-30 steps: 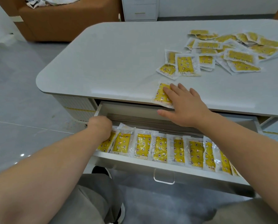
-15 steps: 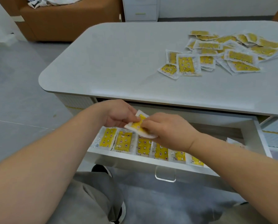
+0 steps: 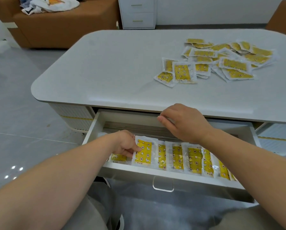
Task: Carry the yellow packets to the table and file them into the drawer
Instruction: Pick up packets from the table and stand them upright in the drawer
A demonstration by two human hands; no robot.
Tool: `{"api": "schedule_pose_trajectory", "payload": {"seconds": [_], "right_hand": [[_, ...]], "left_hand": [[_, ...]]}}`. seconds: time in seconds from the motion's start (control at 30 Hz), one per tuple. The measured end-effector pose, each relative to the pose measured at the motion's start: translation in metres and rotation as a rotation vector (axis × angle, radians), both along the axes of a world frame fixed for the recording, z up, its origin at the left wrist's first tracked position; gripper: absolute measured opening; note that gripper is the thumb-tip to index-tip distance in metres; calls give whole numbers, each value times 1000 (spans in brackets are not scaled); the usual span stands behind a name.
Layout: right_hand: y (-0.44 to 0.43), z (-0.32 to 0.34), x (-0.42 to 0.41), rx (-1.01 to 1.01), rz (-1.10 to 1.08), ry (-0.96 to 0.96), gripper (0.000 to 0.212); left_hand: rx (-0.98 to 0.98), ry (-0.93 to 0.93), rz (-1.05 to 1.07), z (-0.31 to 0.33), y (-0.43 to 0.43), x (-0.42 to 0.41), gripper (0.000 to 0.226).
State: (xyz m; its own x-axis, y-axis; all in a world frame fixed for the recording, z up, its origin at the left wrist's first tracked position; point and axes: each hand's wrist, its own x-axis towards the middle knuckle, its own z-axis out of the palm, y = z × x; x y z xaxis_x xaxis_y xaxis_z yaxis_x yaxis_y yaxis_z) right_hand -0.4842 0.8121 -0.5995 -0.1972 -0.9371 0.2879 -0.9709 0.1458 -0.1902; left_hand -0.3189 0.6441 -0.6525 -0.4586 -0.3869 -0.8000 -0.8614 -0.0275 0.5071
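One packet (image 3: 144,153) now sits in the drawer (image 3: 155,177), left hand (image 3: 125,145) pinching it (right hand (image 3: 185,123) released).

Left hand (image 3: 125,144) and right hand (image 3: 183,123): both bare, as are the left forearm (image 3: 56,176) and right forearm (image 3: 248,163) up to the frame edge. Legwear: plain grey-beige fabric, visible on the left leg (image 3: 92,213) and right leg (image 3: 238,219) at the bottom edge. Whether it is shorts or trousers cannot be determined.
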Motion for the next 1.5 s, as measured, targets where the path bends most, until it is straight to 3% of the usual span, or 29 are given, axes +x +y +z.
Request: {"api": "schedule_pose_trajectory", "payload": {"seconds": [0.07, 0.2, 0.27, 0.33, 0.5, 0.63, 0.77, 0.83, 0.9, 1.0, 1.1, 1.13, 1.2, 1.27, 1.37, 1.5], "right_hand": [[-2, -3, -2, -38, 16, 39, 48], [-8, -6, -8, -178, 23, 113, 34], [-12, -3, -11, -228, -17, 125, 28], [-18, 1, -17, -217, -122, 83, 28], [-50, 22, -62, 63, -417, -81, 60], [-91, 29, -105, 192, -699, -216, 73], [-102, 22, -116, 260, -1023, -285, 91], [-107, 23, -118, 237, -1115, -353, 84], [-113, 30, -120, 177, -1189, -461, 60], [-110, 39, -125, 155, -1185, -550, 47], [-86, 46, -122, 154, -1113, -659, 70], [-76, 48, -119, 159, -1063, -710, 69], [-53, 49, -112, 161, -971, -775, 46], [-34, 51, -100, 236, -971, -756, 49], [-9, 58, -83, 390, -1007, -674, 69], [22, 55, -63, 302, -933, -730, 57]], "left_hand": [[-125, -44, -127, -3, 1, -4, 25], [-569, -293, -658, 17, 6, -15, 48], [-660, -371, -759, 36, 11, -24, 55], [-597, -349, -717, 62, 13, -34, 52], [-497, -69, -515, 122, 0, -54, 48], [-568, 91, -357, 125, 3, -67, 42], [-628, 144, -334, 120, 8, -76, 37], [-626, 182, -308, 122, 9, -78, 34], [-649, 212, -271, 123, 7, -80, 32], [-786, 280, -193, 121, 1, -84, 28], [-986, 402, -198, 115, -1, -91, 14], [-1004, 440, -233, 113, 1, -95, 14], [-986, 510, -311, 109, 5, -103, 22], [-956, 554, -318, 107, 12, -113, 28], [-1044, 496, -429, 100, 16, -128, 41], [-1134, 336, -622, 81, 7, -146, 65]]}}
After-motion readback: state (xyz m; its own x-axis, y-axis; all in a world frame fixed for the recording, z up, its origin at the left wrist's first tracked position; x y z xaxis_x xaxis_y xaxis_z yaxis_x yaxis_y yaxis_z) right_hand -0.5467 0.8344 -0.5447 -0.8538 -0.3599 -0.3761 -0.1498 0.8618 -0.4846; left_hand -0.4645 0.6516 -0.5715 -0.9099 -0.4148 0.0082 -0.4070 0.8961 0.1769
